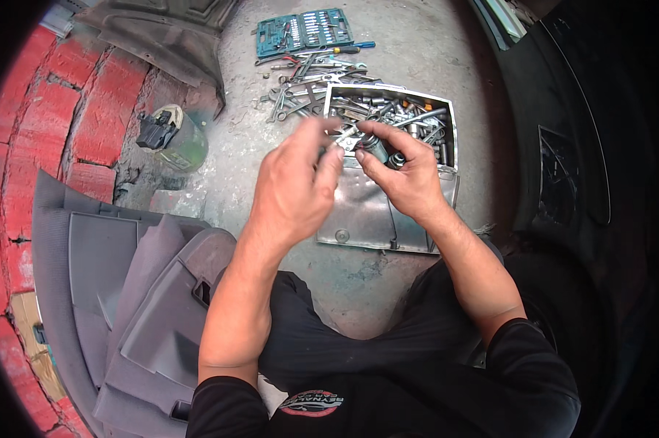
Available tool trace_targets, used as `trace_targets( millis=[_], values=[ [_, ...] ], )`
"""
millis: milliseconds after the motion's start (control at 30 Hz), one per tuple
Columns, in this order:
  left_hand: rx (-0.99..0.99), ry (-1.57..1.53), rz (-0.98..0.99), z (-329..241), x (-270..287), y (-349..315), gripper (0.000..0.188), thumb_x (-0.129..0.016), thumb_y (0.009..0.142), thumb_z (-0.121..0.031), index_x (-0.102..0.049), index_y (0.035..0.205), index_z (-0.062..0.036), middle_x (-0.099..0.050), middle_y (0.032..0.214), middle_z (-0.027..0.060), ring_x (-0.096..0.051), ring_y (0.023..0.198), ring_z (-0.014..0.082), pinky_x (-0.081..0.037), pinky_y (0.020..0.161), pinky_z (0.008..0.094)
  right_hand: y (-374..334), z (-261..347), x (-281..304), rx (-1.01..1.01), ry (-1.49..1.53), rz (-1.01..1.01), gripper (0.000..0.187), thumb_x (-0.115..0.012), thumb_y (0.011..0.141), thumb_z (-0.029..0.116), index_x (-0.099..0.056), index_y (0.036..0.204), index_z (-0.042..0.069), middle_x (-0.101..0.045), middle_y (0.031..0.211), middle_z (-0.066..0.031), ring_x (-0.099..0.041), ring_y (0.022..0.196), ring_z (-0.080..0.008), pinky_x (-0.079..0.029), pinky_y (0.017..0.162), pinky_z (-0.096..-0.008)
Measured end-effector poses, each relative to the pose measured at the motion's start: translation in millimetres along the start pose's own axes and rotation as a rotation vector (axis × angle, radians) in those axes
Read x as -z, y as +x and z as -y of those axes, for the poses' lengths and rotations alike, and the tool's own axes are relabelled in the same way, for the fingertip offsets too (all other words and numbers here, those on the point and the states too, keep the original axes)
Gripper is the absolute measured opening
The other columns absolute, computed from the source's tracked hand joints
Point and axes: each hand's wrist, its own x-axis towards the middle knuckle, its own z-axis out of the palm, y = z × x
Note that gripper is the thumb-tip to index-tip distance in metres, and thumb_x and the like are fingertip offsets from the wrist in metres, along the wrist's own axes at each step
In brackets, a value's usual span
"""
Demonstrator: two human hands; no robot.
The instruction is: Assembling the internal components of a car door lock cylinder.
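Observation:
My right hand (410, 171) is closed around a large socket (374, 147), its round open end facing up. A smaller dark socket (396, 160) sits against the palm of the same hand. Close by on the left, my left hand (293, 182) has its thumb and fingers apart, with nothing visible between them; its fingertips are smeared by motion. Below both hands stands a metal toolbox (452, 139), heaped with loose sockets, wrenches and bars. Its lid (366, 219) lies folded down toward me.
Beyond the toolbox, several wrenches (300, 91) lie spread on the concrete floor, with a teal socket case (304, 33) behind them. A clear bucket (183, 146) stands left, near the red brick wall (107, 124). Grey door panels (103, 255) lean at near left; a dark car body (599, 146) borders the right.

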Motion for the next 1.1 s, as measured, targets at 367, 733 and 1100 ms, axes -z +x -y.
trace_targets(
  millis=[367,733,1100],
  values=[
    [-0.464,0.408,-0.036,15,-20,-2,0.006,-0.074,0.083,-0.004,-0.070,0.088,-0.0051,-0.066,0.077,0.0097,-0.064,0.074,0.0305,-0.052,0.066,0.0425,-1,-5,-2,0.246,-0.250,-0.042,0.043,-0.083,0.086,0.014,-0.075,0.127,0.008,-0.077,0.097,-0.0132,-0.076,0.082,-0.0282,-0.060,0.074,-0.0381],
    [-0.517,0.563,-0.015,21,-33,-5,0.014,-0.074,0.078,-0.003,-0.062,0.085,-0.0056,-0.062,0.077,0.0093,-0.063,0.076,0.0303,-0.053,0.065,0.0438,-8,-1,-5,0.100,-0.350,0.054,0.040,-0.078,0.088,0.014,-0.074,0.128,0.007,-0.077,0.098,-0.0146,-0.073,0.073,-0.0309,-0.060,0.071,-0.0417],
    [-0.277,0.174,-0.163,26,-22,3,0.012,-0.067,0.091,-0.001,-0.074,0.101,0.0015,-0.072,0.087,0.0133,-0.070,0.073,0.0215,-0.054,0.069,0.0335,0,-8,2,0.047,-0.267,-0.029,0.041,-0.083,0.088,0.020,-0.075,0.125,0.005,-0.079,0.105,-0.0195,-0.078,0.083,-0.0314,-0.062,0.078,-0.0404]
  ],
)
